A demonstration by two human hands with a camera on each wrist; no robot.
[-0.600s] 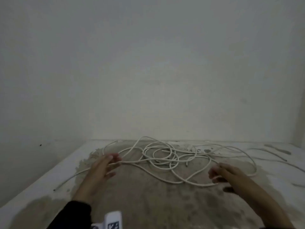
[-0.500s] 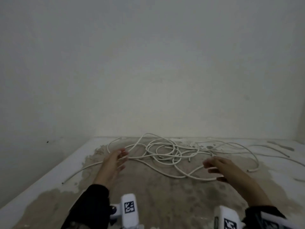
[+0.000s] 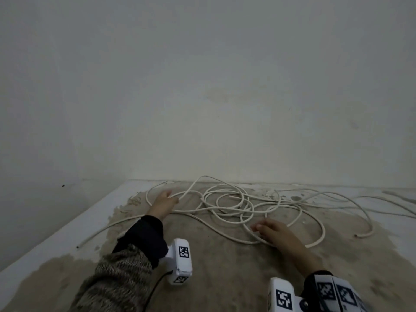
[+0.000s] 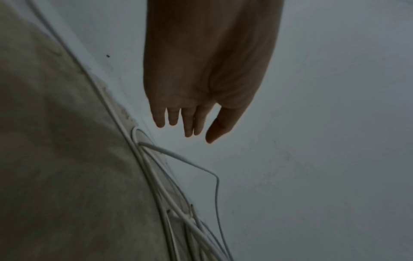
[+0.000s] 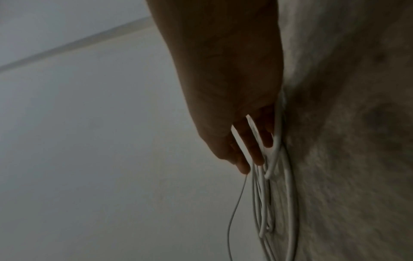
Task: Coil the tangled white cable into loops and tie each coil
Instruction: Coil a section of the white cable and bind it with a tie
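The tangled white cable [image 3: 229, 204] lies in loose overlapping loops on the floor near the wall. My left hand [image 3: 170, 195] reaches to the tangle's left side, by a raised loop. In the left wrist view the left hand [image 4: 190, 134] has straight fingers that hold nothing and hovers above the cable [image 4: 156, 176]. My right hand [image 3: 258, 228] lies low over the nearest strands. In the right wrist view the right hand [image 5: 250, 162] has straight fingers [image 5: 257, 155] that touch the cable [image 5: 277, 141] without curling round it.
The floor [image 3: 213, 266] is worn brown with white-painted borders at left and right. A plain wall [image 3: 202, 109] stands just behind the tangle. One cable tail [image 3: 77, 246] trails far left and another end [image 3: 358, 235] lies at right. More strands [image 3: 394, 208] run off to the right.
Both hands have moved forward. The left hand now reaches the raised loop at the tangle's left. The right hand has dropped onto the nearest strands.
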